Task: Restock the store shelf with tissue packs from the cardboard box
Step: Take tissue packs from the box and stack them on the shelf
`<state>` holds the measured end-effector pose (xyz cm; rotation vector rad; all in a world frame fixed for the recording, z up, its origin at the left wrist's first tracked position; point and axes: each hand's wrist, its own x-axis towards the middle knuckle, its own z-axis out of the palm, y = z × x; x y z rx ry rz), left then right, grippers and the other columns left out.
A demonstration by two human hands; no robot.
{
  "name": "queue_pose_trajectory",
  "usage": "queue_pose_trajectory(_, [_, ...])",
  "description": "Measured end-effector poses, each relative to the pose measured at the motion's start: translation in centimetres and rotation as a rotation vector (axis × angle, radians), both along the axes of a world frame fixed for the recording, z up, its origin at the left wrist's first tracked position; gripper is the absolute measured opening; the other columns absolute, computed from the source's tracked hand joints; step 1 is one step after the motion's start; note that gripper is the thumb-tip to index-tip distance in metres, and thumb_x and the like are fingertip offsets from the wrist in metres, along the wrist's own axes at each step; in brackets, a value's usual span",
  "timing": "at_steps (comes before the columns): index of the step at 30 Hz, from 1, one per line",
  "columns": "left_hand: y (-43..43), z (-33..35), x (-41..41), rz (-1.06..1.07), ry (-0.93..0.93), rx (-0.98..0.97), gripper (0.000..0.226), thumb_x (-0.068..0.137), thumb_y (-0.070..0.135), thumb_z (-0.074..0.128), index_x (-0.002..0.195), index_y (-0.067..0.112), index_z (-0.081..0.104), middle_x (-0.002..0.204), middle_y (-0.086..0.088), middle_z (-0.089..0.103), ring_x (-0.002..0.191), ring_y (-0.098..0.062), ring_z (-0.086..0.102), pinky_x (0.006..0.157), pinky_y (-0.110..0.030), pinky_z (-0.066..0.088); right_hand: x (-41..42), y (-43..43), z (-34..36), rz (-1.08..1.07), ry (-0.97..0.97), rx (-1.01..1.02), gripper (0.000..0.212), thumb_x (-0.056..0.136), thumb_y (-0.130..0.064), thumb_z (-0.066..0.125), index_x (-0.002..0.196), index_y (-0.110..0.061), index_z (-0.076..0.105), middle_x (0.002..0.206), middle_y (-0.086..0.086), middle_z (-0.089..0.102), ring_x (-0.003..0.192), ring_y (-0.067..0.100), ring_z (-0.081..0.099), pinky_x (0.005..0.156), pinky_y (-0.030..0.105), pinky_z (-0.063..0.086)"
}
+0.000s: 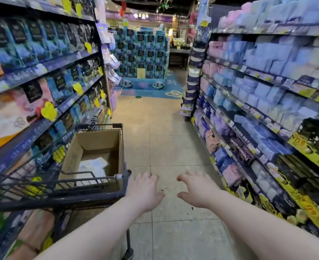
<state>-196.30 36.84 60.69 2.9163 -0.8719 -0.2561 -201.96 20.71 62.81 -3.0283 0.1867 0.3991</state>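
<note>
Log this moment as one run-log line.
left hand: empty, beside shopping cart | right hand: empty, open | cardboard box: in cart, few tissue packs left

a shop aisle with a pale tiled floor [166, 139], scuffed and speckled with dark bits. tall shelving [42, 68] lines its left edge, another run of shelving [267, 87] its right edge, both with yellow price tags along the rails. at the far end stands a stacked blue display [141, 53] on a blue floor mat [155, 89]. the ceiling beyond is dark, with lit signs under it.
</note>
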Motion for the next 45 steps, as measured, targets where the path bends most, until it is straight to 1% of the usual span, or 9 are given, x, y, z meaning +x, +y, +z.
queue_pose_trajectory(7, [-2.8,-2.6,8.8,0.099,0.031,0.015,0.061,0.088,0.052,0.048,0.141,0.024,0.037,0.143,-0.002,0.04,0.134,-0.024,0.033,0.115,-0.046,0.019,10.2,-4.4,-2.0,0.085,0.041,0.002,0.054,0.091,-0.044,0.051,0.14,-0.026,0.038,0.141,0.003,0.044,0.131,0.025,0.04,0.106,0.039,0.032])
queue_pose_trajectory(13, [-7.1,-4.3,17.7,0.293,0.066,0.068,0.059,0.087,0.053,0.045,0.136,0.021,0.04,0.135,-0.003,0.045,0.129,-0.026,0.037,0.108,-0.045,0.027,21.2,-9.4,-3.3,0.268,0.044,0.02,0.055,0.091,-0.044,0.05,0.141,-0.025,0.038,0.142,0.004,0.044,0.132,0.026,0.039,0.107,0.039,0.032])
queue_pose_trajectory(18, [-11.2,-4.9,22.7,0.449,0.121,0.064,0.062,0.088,0.053,0.044,0.142,0.023,0.034,0.138,-0.002,0.042,0.13,-0.024,0.037,0.108,-0.042,0.027,29.0,-14.8,-3.1,0.382,0.102,0.004,0.056,0.091,-0.046,0.049,0.142,-0.026,0.037,0.143,0.003,0.044,0.132,0.026,0.04,0.109,0.039,0.032])
queue_pose_trajectory(21, [-12.1,-5.0,24.7,0.54,0.166,0.052,0.056,0.087,0.053,0.047,0.135,0.024,0.041,0.133,-0.001,0.045,0.128,-0.025,0.039,0.107,-0.042,0.031,34.0,-16.2,-3.4,0.445,0.123,-0.005,0.055,0.091,-0.046,0.05,0.141,-0.026,0.038,0.141,0.005,0.045,0.131,0.027,0.041,0.106,0.04,0.035])
queue_pose_trajectory(24, [-10.8,-5.7,25.2,0.648,0.199,0.051,0.049,0.087,0.052,0.048,0.126,0.023,0.047,0.127,-0.001,0.046,0.124,-0.025,0.043,0.103,-0.039,0.035,37.0,-14.8,-4.9,0.543,0.19,0.012,0.054,0.091,-0.042,0.051,0.141,-0.024,0.038,0.141,0.007,0.046,0.131,0.027,0.04,0.106,0.039,0.036])
queue_pose_trajectory(31, [-4.0,-8.0,29.4,0.938,0.238,-0.009,0.052,0.089,0.055,0.044,0.133,0.027,0.043,0.136,0.004,0.047,0.125,-0.021,0.045,0.101,-0.037,0.034,44.6,-8.4,-6.5,0.796,0.222,0.033,0.05,0.092,-0.038,0.05,0.139,-0.027,0.04,0.135,0.006,0.049,0.126,0.028,0.045,0.099,0.037,0.041])
queue_pose_trajectory(36, [0.4,-10.6,34.2,1.054,0.274,-0.066,0.05,0.089,0.051,0.044,0.132,0.027,0.043,0.138,0.003,0.045,0.126,-0.022,0.045,0.101,-0.036,0.035,51.8,-4.1,-7.5,0.827,0.256,0.003,0.043,0.089,-0.042,0.053,0.128,-0.026,0.048,0.129,0.005,0.055,0.12,0.028,0.05,0.098,0.039,0.044])
queue_pose_trajectory(41, [4.8,-12.7,38.8,1.15,0.342,-0.109,0.055,0.087,0.053,0.047,0.135,0.027,0.041,0.139,0.002,0.043,0.128,-0.021,0.044,0.104,-0.034,0.036,59.8,1.6,-7.3,0.876,0.274,-0.022,0.045,0.092,-0.037,0.052,0.135,-0.023,0.046,0.135,0.002,0.051,0.123,0.023,0.049,0.098,0.032,0.043])
queue_pose_trajectory(45, [7.9,-14.1,41.0,1.233,0.384,-0.175,0.059,0.088,0.053,0.047,0.139,0.025,0.039,0.142,0.003,0.042,0.13,-0.019,0.042,0.103,-0.031,0.036,64.1,5.9,-9.2,0.883,0.339,-0.014,0.048,0.09,-0.038,0.055,0.135,-0.024,0.047,0.132,0.002,0.051,0.121,0.021,0.049,0.099,0.033,0.045])
